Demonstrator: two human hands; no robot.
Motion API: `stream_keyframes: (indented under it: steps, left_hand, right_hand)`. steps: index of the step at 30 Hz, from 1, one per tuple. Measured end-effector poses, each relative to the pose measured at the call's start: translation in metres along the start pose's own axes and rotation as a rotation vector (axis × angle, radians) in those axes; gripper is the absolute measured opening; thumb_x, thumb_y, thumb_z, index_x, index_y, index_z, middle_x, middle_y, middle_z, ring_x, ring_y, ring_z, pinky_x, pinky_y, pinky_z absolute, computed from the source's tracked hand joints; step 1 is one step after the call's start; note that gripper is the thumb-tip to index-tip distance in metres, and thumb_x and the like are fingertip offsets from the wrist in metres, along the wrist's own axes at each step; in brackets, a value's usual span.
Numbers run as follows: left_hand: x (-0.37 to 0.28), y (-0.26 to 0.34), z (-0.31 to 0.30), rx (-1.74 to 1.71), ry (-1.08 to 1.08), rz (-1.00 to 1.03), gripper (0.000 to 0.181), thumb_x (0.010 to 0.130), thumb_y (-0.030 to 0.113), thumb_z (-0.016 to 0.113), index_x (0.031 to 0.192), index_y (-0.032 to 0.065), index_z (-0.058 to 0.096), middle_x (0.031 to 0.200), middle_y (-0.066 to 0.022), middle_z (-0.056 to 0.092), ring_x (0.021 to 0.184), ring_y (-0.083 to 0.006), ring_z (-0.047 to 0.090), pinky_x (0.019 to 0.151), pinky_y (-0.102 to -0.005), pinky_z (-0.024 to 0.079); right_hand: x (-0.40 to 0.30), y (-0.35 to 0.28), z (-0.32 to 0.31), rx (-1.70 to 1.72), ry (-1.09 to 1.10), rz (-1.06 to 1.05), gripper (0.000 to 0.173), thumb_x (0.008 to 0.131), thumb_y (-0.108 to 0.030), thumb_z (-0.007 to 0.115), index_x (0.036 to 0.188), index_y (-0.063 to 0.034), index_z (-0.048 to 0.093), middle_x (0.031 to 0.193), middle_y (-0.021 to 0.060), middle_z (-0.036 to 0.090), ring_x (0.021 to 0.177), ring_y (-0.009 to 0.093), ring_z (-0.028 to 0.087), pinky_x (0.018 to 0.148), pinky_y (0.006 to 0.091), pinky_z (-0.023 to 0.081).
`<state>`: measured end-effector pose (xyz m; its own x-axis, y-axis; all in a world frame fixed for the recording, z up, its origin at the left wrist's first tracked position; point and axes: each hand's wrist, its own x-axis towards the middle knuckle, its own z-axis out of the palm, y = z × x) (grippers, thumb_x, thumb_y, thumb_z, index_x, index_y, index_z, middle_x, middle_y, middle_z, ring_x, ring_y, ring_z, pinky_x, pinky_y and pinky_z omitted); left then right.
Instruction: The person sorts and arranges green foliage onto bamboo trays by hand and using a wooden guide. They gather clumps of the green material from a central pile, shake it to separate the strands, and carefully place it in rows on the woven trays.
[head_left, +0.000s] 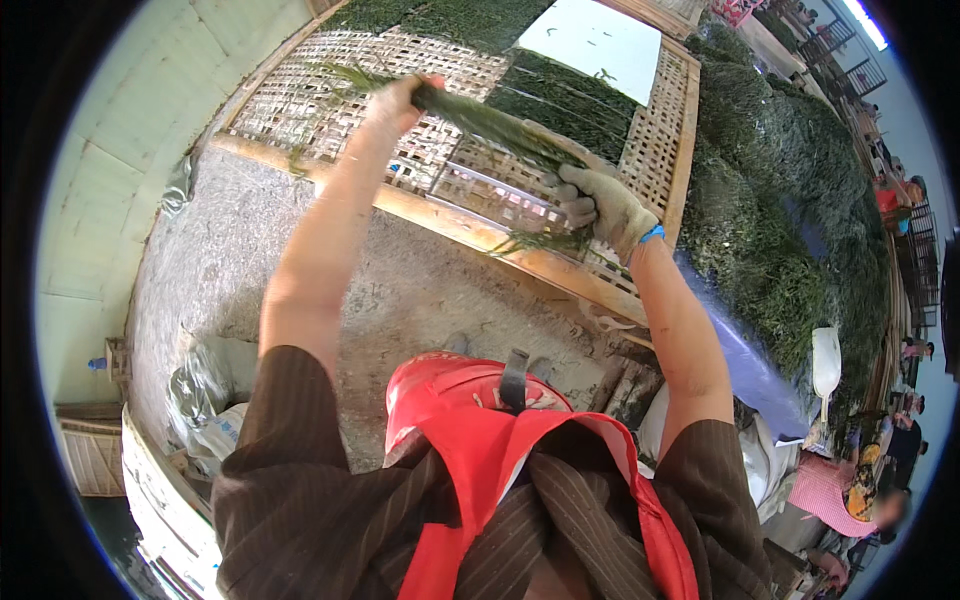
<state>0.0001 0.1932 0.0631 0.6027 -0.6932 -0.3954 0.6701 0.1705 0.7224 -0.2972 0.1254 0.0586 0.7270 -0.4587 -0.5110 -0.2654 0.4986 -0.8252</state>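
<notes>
My bare left hand (397, 103) is closed around the far-left end of a long strip (499, 124) covered with green leaf shreds. It is blurred, and I cannot tell what the strip is made of. Its other end meets my right hand (606, 204), in a pale knit glove with a blue band at the wrist and fingers curled. Both hands are over a woven bamboo tray (289, 94) with a wooden frame. On the weave lie dark green leaf blocks (562, 101) beside a white board (592, 45). Loose green shreds (544, 240) hang near the front rail.
A large heap of green leaves (780, 172) on blue sheeting (739, 345) lies to the right, with a white scoop (826, 364). Plastic bags (202, 382) lie on the concrete floor (262, 210) at left. A pale wall (97, 202) bounds that side. Several people are at far right.
</notes>
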Motion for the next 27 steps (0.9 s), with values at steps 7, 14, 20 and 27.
stream_keyframes:
  steps: [7, 14, 20, 27]
  left_hand:
    - [0.059, -0.083, -0.067, -0.080, -0.020, -0.196, 0.025, 0.086, 0.011, 0.056, 0.104, -0.0059, 0.050, 0.098, -0.0186, 0.058, 0.096, -0.0264, 0.054, 0.086, -0.0392, 0.047]
    - [0.020, -0.046, -0.067, 1.478, -0.034, 0.428, 0.029, 0.081, 0.025, 0.056, 0.097, 0.0007, 0.056, 0.092, -0.0175, 0.059, 0.078, -0.0276, 0.060, 0.070, -0.0388, 0.049]
    - [0.014, -0.106, -0.033, 2.001, -0.168, 0.502, 0.074, 0.087, 0.049, 0.042, 0.139, 0.0024, 0.016, 0.144, -0.0160, 0.020, 0.134, -0.0301, 0.014, 0.107, -0.0453, 0.015]
    - [0.022, -0.106, -0.045, 1.803, -0.220, 0.631, 0.065, 0.085, 0.044, 0.047, 0.133, 0.0034, 0.029, 0.137, -0.0169, 0.030, 0.129, -0.0302, 0.024, 0.104, -0.0454, 0.019]
  right_hand:
    - [0.018, 0.026, -0.030, 0.086, 0.210, 0.257, 0.017, 0.085, -0.019, 0.057, 0.073, -0.0095, 0.051, 0.062, -0.0020, 0.050, 0.047, 0.005, 0.039, 0.038, 0.0192, 0.028]
    - [0.010, 0.025, -0.050, 0.073, 0.143, 0.248, 0.014, 0.085, -0.019, 0.057, 0.080, -0.0070, 0.055, 0.067, 0.0018, 0.057, 0.047, 0.005, 0.044, 0.038, 0.0173, 0.031]
    - [-0.013, 0.021, -0.070, -0.170, 0.322, 0.030, 0.028, 0.077, -0.018, 0.064, 0.094, 0.0039, 0.061, 0.075, 0.0099, 0.062, 0.062, 0.015, 0.059, 0.053, 0.0249, 0.048]
    - [-0.054, 0.045, -0.106, -0.957, 0.508, -0.128, 0.043, 0.076, -0.026, 0.061, 0.110, -0.0001, 0.058, 0.097, 0.0177, 0.064, 0.088, 0.027, 0.062, 0.078, 0.0321, 0.047]
